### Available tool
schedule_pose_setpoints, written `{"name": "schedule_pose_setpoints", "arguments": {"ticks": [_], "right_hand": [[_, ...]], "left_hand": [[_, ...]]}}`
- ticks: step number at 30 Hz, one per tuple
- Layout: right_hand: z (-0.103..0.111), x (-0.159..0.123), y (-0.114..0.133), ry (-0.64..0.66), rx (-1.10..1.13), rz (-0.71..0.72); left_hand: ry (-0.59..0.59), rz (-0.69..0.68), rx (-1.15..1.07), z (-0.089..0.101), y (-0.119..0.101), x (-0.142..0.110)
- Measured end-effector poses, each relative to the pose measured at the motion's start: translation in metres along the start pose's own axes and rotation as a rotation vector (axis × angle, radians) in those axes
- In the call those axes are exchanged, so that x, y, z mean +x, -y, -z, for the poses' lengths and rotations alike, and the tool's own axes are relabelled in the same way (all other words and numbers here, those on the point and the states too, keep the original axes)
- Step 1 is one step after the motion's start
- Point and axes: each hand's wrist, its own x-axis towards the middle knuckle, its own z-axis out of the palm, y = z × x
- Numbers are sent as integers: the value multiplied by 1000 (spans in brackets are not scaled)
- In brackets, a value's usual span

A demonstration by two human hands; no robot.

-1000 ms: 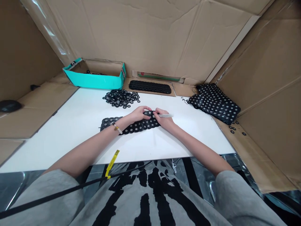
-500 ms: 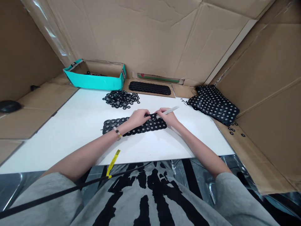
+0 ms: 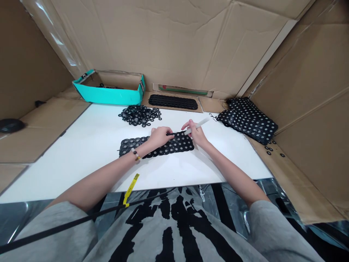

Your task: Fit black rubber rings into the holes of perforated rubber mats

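A black panel [image 3: 178, 146] with rows of round grey-centred discs lies flat on the white table in front of me. My left hand [image 3: 161, 136] rests across its middle, thumb and fingers pinched together near the far edge. Something small and dark shows at those fingertips, too small to name. In my right hand [image 3: 196, 133] is a whitish pen-shaped stick [image 3: 203, 122], its lower end pointing at the panel's far right part and its other end sticking out to the upper right. My left forearm and hand hide part of the panel.
Behind the panel is a heap of small black rings [image 3: 139, 115]. A turquoise box [image 3: 109, 95] with more rings stands back left; another black panel [image 3: 173, 102] lies at the back. Stacked dotted black panels [image 3: 249, 120] sit right, beside loose rings [image 3: 269, 148]. Cardboard walls [image 3: 152, 40] surround the table.
My right hand has lifted slightly and shifted right, away from my left fingertips, with the stick still in it. The left hand and the panel have stayed nearly in place.
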Motion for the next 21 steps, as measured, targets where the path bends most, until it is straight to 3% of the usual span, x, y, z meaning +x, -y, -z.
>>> {"name": "schedule_pose_setpoints", "arguments": {"ticks": [3, 6, 12, 21], "right_hand": [[-4, 1, 0, 62, 138, 3], [-9, 3, -1, 108, 129, -25], [-12, 5, -9, 107, 19, -43], [-10, 6, -12, 96, 112, -88]], "left_hand": [[-64, -24, -10, -2, -2, -4], [-113, -62, 2, -6, 1, -5], [-48, -9, -75, -12, 10, 5], [1, 32, -157, -12, 17, 13]]}}
